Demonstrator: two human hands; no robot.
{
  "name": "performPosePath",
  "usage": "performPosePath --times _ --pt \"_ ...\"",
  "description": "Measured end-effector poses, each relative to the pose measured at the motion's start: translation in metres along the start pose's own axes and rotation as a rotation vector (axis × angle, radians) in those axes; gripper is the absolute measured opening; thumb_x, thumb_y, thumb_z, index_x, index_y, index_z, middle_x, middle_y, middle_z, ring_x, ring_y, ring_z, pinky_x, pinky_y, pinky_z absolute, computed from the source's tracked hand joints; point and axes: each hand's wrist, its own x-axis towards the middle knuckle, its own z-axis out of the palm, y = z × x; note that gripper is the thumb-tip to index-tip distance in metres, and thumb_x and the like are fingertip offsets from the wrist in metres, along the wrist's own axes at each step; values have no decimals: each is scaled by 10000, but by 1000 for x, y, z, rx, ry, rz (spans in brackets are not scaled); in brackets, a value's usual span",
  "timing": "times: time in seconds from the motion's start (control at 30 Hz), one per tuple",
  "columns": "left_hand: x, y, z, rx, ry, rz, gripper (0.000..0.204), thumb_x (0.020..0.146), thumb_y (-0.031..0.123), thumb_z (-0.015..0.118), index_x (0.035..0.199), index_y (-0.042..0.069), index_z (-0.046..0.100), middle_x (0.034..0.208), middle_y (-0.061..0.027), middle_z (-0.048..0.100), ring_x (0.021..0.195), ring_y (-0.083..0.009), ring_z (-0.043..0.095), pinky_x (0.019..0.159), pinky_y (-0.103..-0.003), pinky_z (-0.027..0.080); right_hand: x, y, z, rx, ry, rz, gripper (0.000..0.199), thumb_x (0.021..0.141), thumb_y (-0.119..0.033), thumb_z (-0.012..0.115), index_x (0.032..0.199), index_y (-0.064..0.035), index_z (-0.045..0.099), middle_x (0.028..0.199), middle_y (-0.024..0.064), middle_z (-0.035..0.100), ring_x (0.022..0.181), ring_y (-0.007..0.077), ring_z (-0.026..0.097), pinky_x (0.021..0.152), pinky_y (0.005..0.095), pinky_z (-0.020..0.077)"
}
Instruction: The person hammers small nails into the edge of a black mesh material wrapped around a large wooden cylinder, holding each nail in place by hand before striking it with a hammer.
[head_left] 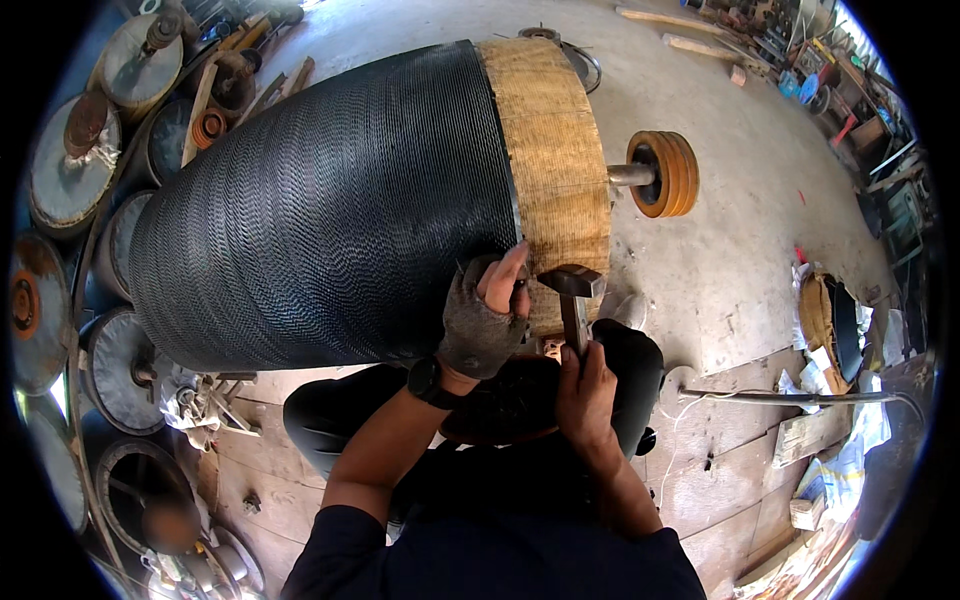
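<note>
A large drum lies on its side, its left part wrapped in dark toothed wire (330, 200) and its right end bare wood (555, 170). My left hand (487, 315), in a worn fingerless glove, presses against the drum at the edge where wire meets wood. My right hand (585, 390) grips the handle of a small hammer (572, 285), whose head sits against the wooden band just right of my left fingers. A metal shaft with an orange grooved pulley (668, 173) sticks out of the drum's right end.
Several round metal drums and wheels (60, 190) are stacked along the left. Wooden boards (740, 470) cover the floor at lower right, with a metal rod (780, 397), rags and scraps. Concrete floor (740, 250) lies beyond the drum.
</note>
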Motion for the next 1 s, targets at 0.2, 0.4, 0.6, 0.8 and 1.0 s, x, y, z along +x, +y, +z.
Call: performPosePath --times 0.2,0.4,0.6,0.8,1.0 --pt "0 -1 2 -29 -71 -105 601 814 -66 638 1399 -14 512 889 -75 590 708 -204 605 744 -383 504 2 4 1 -2 -7 -30 193 975 -73 610 1086 45 506 767 270 613 680 472 622 562 496 480" --pt "15 6 3 94 -23 -68 672 776 -45 655 1424 1 484 928 -94 604 765 -253 619 781 -403 505 6 -1 -1 16 -23 -48 205 974 -82 616 1091 48 509 785 273 621 694 474 630 569 490 488" --pt "19 10 11 154 -47 -163 767 753 4 688 1468 15 409 952 -117 640 873 -298 628 777 -432 511 10 -14 -4 -43 48 -90 205 971 -88 619 1100 37 521 800 260 640 710 473 644 589 489 508" --pt "16 9 17 158 -65 -232 804 764 16 694 1494 -11 361 924 -110 627 856 -300 629 779 -448 511 15 -11 -7 -140 -8 -107 287 959 -73 625 1186 54 504 797 262 643 671 456 653 577 476 522" --pt "19 13 16 227 -82 -216 881 763 18 718 1525 -58 281 955 -124 631 889 -303 614 815 -455 503 16 -11 -8 -201 14 -125 267 967 -92 615 1167 40 496 766 244 632 650 456 645 539 482 511"
